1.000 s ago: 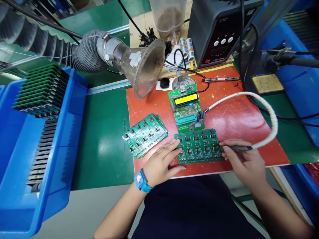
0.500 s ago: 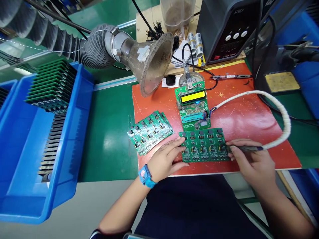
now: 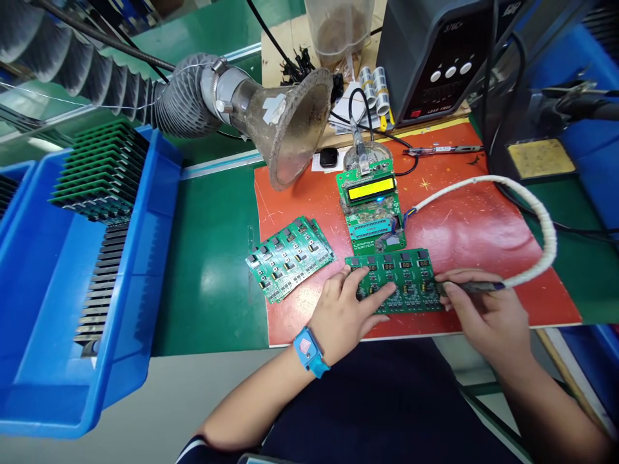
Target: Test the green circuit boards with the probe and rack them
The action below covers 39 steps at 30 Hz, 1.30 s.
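Observation:
A green circuit board panel (image 3: 396, 299) with a row of small digit displays lies flat on the red mat. My left hand (image 3: 345, 306) rests over its left part with fingers spread, a blue wrist strap (image 3: 309, 351) on the wrist. In my right hand (image 3: 488, 316) is a dark probe (image 3: 474, 286), pinched with its tip at the board's right edge. A wrapped white cable (image 3: 549, 225) runs from the probe to a programmer board (image 3: 372, 209) with a lit yellow screen. Left of my left hand lie several stacked circuit boards (image 3: 290, 258).
A blue bin (image 3: 94, 386) with boards standing in a rack is at the left. A fume extractor hood (image 3: 300, 132) hangs over the mat (image 3: 449, 219). At the back stand a soldering station (image 3: 430, 58) and a plastic container (image 3: 338, 29). A pen (image 3: 445, 150) lies near them.
My left hand has slid right, further over the circuit board panel, with its fingers spread wider. My right hand keeps the probe at the board's right edge.

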{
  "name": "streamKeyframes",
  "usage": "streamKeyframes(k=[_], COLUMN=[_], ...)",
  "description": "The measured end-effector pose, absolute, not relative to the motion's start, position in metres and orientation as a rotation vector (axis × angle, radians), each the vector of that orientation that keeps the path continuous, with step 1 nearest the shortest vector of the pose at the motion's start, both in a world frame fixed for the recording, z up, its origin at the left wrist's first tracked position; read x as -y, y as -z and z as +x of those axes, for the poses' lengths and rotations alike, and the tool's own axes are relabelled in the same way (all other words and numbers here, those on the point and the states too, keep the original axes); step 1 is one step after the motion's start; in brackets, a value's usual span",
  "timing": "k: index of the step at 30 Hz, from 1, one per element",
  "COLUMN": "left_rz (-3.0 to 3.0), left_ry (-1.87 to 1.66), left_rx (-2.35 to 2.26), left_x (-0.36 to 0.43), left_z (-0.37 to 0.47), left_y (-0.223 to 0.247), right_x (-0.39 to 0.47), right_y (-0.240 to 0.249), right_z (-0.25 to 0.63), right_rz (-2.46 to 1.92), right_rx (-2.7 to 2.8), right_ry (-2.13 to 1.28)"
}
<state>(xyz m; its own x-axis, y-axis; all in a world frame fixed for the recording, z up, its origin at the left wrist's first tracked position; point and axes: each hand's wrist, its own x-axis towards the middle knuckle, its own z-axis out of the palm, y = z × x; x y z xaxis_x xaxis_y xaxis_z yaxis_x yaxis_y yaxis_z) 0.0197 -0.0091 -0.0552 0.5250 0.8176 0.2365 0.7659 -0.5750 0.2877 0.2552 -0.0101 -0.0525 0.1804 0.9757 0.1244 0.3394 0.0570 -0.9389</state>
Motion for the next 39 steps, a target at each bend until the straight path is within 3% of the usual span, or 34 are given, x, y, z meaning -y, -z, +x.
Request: streamKeyframes(k=[15, 39], left_rz=[2.39, 2.599], left_ry=[-0.654, -0.771], left_rx=[-1.279, -1.197], left_x=[0.008, 0.007], left_z=[0.01, 0.001], left_y=[0.054, 0.063], right_x=[0.011, 0.01], right_y=[0.055, 0.052], right_z=[0.256, 0.255], right_rz=[-1.447, -1.454], right_rx=[1.371, 1.358], right_ry=[-0.821, -0.818])
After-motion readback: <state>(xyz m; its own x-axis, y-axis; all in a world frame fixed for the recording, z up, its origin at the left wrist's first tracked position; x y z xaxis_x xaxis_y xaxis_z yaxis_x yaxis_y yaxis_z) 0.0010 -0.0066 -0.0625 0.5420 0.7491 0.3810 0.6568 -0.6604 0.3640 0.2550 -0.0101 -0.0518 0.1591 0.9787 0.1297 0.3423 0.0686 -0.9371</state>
